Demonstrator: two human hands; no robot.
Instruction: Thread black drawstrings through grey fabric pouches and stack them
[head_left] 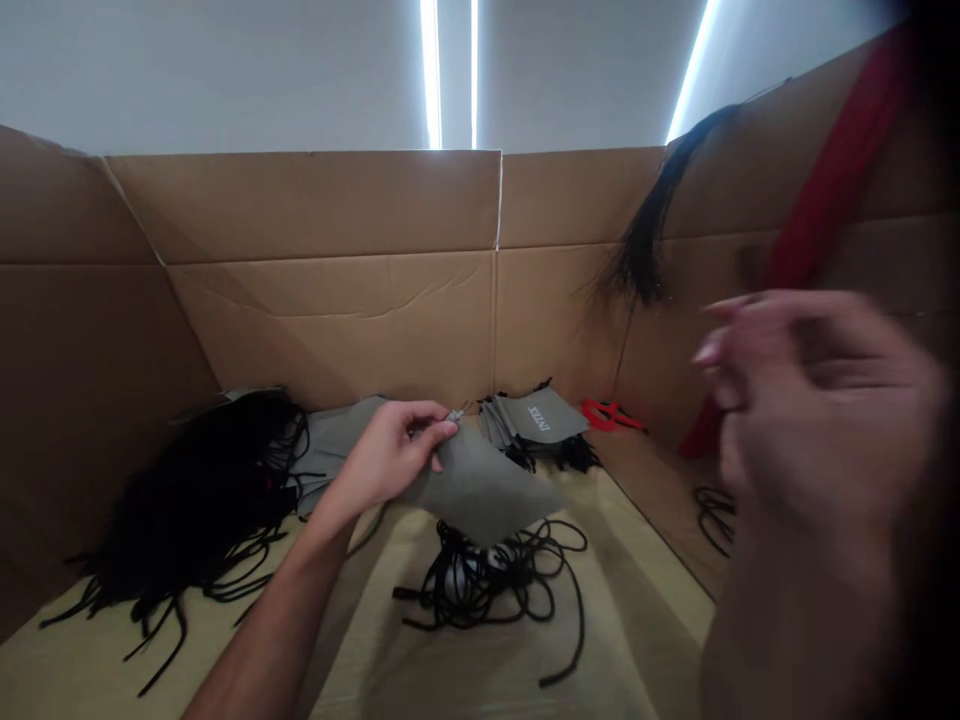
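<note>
My left hand [405, 450] pinches one corner of a grey cloth pouch [487, 485] between thumb and fingers. The pouch hangs flat and slanted over a loose tangle of black cords [480, 585]. A small pale bit sticks out at the pinched corner. Raised at the right is my right hand [810, 400], blurred, with thumb and fingertips drawn together in a pinch. Whatever it may hold is too blurred to make out. It is well apart from the pouch, in front of a red strip [832, 170].
A big heap of black cords [202, 490] lies left, beside more grey cloth [330, 430]. Behind stands a stack of grey pouches [544, 415] with printed letters, near red-handled cutters [611, 415]. Black strands [656, 230] hang over the cardboard wall [330, 210] surrounding the work surface.
</note>
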